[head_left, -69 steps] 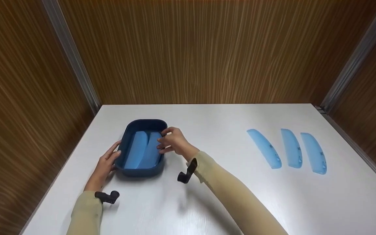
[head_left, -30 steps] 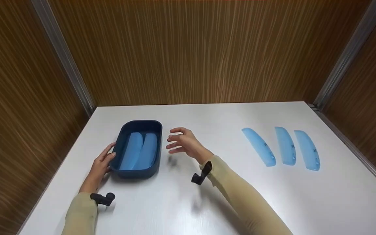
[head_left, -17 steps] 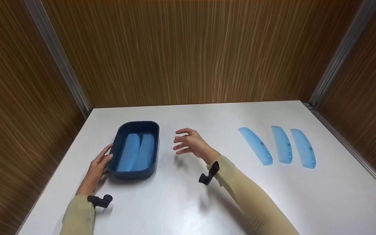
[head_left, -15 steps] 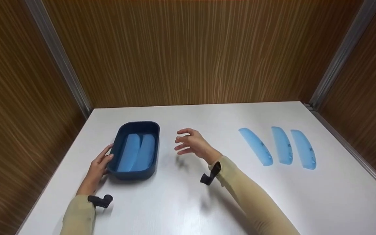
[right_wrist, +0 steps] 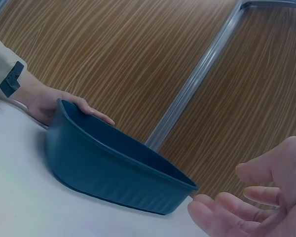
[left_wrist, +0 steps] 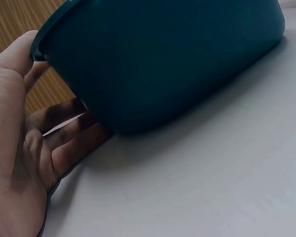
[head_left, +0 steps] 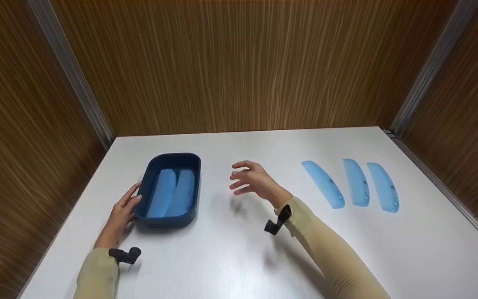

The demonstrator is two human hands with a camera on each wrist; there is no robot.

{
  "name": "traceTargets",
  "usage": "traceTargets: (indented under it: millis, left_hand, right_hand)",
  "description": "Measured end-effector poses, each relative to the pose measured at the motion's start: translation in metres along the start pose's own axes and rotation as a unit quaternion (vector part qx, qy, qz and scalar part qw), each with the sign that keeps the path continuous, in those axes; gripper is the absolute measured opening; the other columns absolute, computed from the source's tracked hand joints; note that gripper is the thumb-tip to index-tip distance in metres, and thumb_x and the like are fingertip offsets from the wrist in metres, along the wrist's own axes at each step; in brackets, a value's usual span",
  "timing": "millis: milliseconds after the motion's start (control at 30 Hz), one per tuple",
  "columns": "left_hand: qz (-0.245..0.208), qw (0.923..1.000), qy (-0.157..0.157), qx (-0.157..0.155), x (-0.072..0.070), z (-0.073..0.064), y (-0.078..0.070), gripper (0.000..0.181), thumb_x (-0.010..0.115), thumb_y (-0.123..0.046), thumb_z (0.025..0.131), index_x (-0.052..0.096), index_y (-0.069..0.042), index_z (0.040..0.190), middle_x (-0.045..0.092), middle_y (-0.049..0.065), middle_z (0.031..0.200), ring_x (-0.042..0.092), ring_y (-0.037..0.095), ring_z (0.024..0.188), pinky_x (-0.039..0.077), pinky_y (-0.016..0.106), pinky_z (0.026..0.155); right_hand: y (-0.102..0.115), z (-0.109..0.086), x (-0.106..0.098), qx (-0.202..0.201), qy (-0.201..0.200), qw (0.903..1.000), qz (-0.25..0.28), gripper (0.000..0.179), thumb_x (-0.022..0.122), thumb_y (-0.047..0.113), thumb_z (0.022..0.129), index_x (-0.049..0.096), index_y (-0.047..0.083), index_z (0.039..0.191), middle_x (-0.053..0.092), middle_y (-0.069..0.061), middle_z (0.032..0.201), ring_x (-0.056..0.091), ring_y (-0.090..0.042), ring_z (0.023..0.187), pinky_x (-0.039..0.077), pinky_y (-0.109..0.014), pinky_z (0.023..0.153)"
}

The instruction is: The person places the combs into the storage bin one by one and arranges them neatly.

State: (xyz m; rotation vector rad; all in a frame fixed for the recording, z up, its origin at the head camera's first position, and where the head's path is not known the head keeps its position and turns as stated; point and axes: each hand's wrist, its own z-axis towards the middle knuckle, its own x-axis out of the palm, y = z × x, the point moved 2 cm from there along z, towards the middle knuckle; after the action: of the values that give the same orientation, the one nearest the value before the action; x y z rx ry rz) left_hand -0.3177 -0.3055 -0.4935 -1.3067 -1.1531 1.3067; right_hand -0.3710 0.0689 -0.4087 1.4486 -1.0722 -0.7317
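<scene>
Head view: the left hand (head_left: 120, 212), fingers outstretched, touches the left side of a dark-blue, rounded-rectangular plastic tub (head_left: 165, 222) — long axis pointing forward — while the right hand (head_left: 256, 180), loosely spread, hovers apart.

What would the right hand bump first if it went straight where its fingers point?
The right hand would probably meet the blue tub first, though the hand's height is hard to judge.

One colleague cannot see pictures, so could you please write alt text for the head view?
A left hand touches a dark blue bin holding two light blue pieces; the empty right hand hovers between it and three similar pieces on a white table.
</scene>
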Motion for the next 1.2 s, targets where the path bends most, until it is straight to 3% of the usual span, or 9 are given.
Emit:
traceTargets:
  millis: [200, 600, 867, 1200]
  left_hand:
    - [0.002, 1.0, 0.0, 0.0, 0.0, 0.0, -0.001, 0.049, 0.048, -0.043, 0.084, 0.03, -0.041, 0.13, 0.032, 0.009, 0.133, 0.04, 0.025, 0.112, 0.042, 0.031, 0.078]
    - [0.008, 0.9999, 0.004, 0.006, -0.001, 0.0, -0.001, 0.048, 0.046, -0.042, 0.085, 0.029, -0.041, 0.13, 0.031, 0.01, 0.133, 0.039, 0.026, 0.113, 0.042, 0.031, 0.077]
    - [0.012, 0.9998, 0.009, 0.01, -0.001, -0.002, 0.0, 0.047, 0.046, -0.041, 0.086, 0.029, -0.041, 0.13, 0.027, 0.009, 0.136, 0.036, 0.027, 0.115, 0.039, 0.036, 0.081]
    - [-0.001, 0.9999, 0.008, 0.006, 0.0, 0.0, -0.001, 0.049, 0.047, -0.042, 0.085, 0.029, -0.039, 0.131, 0.031, 0.009, 0.134, 0.036, 0.026, 0.115, 0.04, 0.032, 0.08]
  right_hand:
    - [-0.001, -0.004, -0.009, -0.01, -0.012, 0.9999, -0.001, 0.038, 0.059, 0.012, 0.08, 0.044, 0.007, 0.114, 0.048, -0.025, 0.109, 0.058, -0.034, 0.083, 0.045, -0.044, 0.067]
    - [0.003, -0.014, -0.03, -0.011, -0.029, 0.9995, -0.007, 0.038, 0.059, 0.015, 0.08, 0.045, 0.008, 0.115, 0.051, -0.022, 0.106, 0.058, -0.034, 0.083, 0.046, -0.044, 0.067]
    - [0.002, -0.019, -0.042, -0.015, -0.038, 0.9991, -0.01, 0.038, 0.059, 0.016, 0.08, 0.045, 0.009, 0.115, 0.049, -0.023, 0.108, 0.058, -0.034, 0.083, 0.046, -0.044, 0.067]
    - [0.002, -0.026, -0.059, -0.021, -0.047, 0.9987, 0.001, 0.038, 0.06, 0.015, 0.08, 0.046, 0.008, 0.115, 0.05, -0.024, 0.107, 0.058, -0.034, 0.083, 0.045, -0.044, 0.068]
